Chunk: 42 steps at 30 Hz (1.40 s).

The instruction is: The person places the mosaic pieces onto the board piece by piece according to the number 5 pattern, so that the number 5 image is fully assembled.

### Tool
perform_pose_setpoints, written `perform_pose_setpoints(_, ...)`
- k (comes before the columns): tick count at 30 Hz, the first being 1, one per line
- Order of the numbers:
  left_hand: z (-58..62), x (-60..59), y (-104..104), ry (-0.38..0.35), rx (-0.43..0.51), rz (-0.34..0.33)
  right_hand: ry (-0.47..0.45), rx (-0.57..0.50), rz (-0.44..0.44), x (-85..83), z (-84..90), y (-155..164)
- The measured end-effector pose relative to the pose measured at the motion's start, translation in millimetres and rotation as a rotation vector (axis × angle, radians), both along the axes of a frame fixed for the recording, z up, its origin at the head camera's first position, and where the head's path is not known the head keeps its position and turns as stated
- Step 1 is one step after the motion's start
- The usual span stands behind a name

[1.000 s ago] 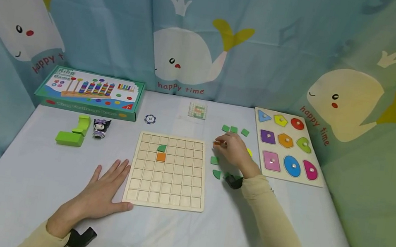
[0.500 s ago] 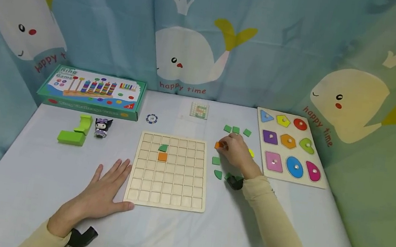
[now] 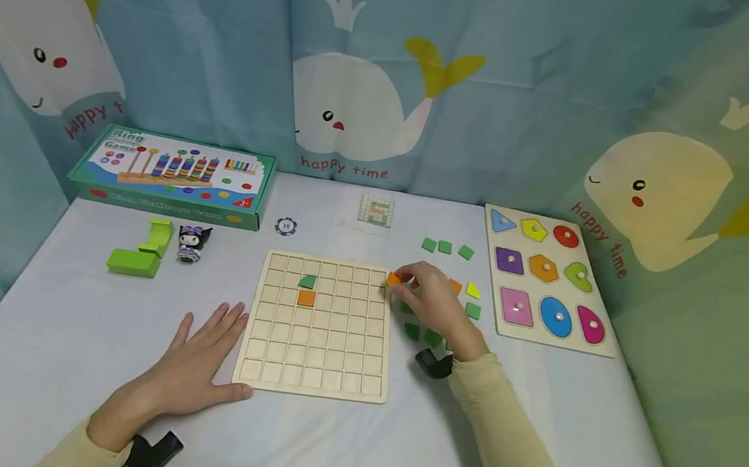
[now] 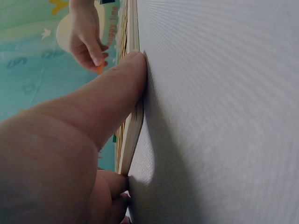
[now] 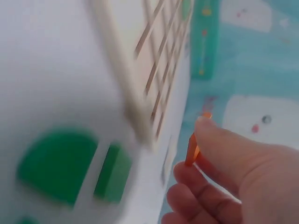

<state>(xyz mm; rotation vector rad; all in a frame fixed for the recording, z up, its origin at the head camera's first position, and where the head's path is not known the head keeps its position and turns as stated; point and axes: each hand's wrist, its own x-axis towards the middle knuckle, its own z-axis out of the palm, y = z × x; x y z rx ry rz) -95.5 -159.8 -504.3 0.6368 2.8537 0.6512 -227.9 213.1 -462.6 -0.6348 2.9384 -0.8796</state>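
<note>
Over the wooden grid board's (image 3: 317,325) right edge, right hand (image 3: 433,300) fingers pinch an orange tile (image 3: 394,279); left hand (image 3: 189,371) flat, bracing; tile could slip

Walls: blue-green whale-print curtain (image 3: 396,71) on three sides, lettered "happy time"
Desk (image 3: 332,449): covered in pale cloth
Light: soft, even
</note>
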Motion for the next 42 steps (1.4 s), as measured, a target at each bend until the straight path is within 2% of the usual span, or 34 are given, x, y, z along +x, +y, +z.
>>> perform_pose_setpoints(4,2.3,0.4,0.0,-0.010,-0.002,0.002,0.010,-0.022,0.082,10.4,2.5,-15.4)
perform_pose_setpoints(13,3.1,-0.8,0.9,-0.015,0.011,-0.009,0.020,-0.054,0.161,26.4,-3.1,-52.9)
perform_pose_setpoints(22,2.7,-1.4,-2.4,-0.021,0.003,-0.001,0.062,0.055,0.280,35.5,-1.9,-92.8)
perform_pose_setpoints(29,5.1,-2.9,-2.9,-0.019,0.003,-0.011,0.093,0.125,0.337,35.6,-3.3,-111.6)
perform_pose_setpoints(34,5.0,-3.0,-2.3,-0.021,-0.003,-0.013,0.103,0.172,0.358,34.7,-5.0,-121.6)
perform_pose_setpoints(42,3.4,-1.8,-2.0,-0.015,0.006,-0.016,0.135,0.237,0.317,35.1,-7.9,-128.5)
